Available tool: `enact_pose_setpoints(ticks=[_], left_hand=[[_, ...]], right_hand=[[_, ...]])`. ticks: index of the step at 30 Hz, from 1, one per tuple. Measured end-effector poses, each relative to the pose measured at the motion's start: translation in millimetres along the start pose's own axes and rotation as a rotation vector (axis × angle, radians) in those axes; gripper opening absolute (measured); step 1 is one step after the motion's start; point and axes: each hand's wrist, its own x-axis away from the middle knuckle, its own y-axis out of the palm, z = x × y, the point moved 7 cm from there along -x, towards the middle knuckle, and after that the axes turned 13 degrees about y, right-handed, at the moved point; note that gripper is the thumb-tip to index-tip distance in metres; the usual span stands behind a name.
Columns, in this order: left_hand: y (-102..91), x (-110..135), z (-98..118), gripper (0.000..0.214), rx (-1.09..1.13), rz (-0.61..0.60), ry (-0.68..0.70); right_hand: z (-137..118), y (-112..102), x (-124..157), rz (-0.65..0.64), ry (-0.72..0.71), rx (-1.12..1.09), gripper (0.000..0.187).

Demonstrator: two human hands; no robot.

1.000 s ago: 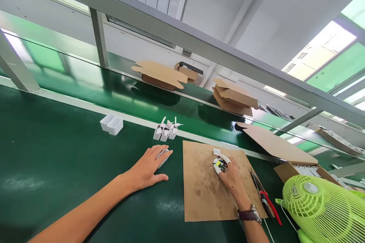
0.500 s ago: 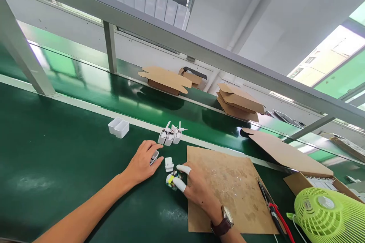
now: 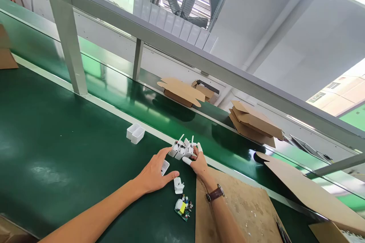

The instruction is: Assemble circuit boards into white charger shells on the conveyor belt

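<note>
My right hand (image 3: 199, 161) wears white finger cots on thumb and forefinger. It pinches the rightmost of three open white charger casings (image 3: 180, 149) standing by the belt's rail. My left hand (image 3: 154, 174) lies just left of them, its fingers curled loosely over a small white casing piece (image 3: 165, 167) and its forefinger reaching toward the casings. A small green circuit board (image 3: 183, 207) and a white plug piece (image 3: 178, 185) lie loose on the green belt (image 3: 71, 159) below both hands. A watch (image 3: 215, 193) is on my right wrist.
A stained cardboard mat (image 3: 239, 212) lies to the right under my right forearm. A double white tray (image 3: 135, 133) sits to the left by the rail. Flat cardboard boxes (image 3: 182, 91) (image 3: 253, 123) rest on the far belt; a large cardboard flap (image 3: 308, 193) is at right. A metal post (image 3: 68, 45) stands at left.
My right hand carried the circuit board and plug piece off the cardboard mat, set them on the belt, then moved up to the white casings. My left hand kept the white piece.
</note>
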Motion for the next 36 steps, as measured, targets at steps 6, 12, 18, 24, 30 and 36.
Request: enact_pose_setpoints(ticks=[6, 12, 18, 24, 30, 36], left_hand=[[9.0, -1.4, -17.3, 0.087, 0.243, -0.064, -0.158], [0.4, -7.1, -19.0, 0.087, 0.318, -0.003, -0.158], [-20.5, -8.7, -7.2, 0.068, 0.181, 0.154, -0.092], [-28.8, -7.1, 21.1, 0.050, 0.031, 0.220, 0.122], [-28.0, -8.6, 37.3, 0.046, -0.049, 0.227, 0.237], [-26.5, -9.4, 38.5, 0.043, -0.095, 0.205, 0.255]], right_hand=[[1.0, 11.6, 1.6, -0.042, -0.010, -0.062, 0.105], [5.1, 1.3, 10.8, -0.034, -0.049, -0.042, 0.091], [10.9, -58.5, 70.3, 0.034, -0.113, 0.152, 0.049], [22.5, -66.1, 130.8, -0.043, -0.152, 0.581, 0.052], [17.7, -60.2, 127.6, -0.006, -0.127, 0.617, 0.054], [19.1, -60.1, 123.6, 0.017, -0.105, 0.637, 0.054]])
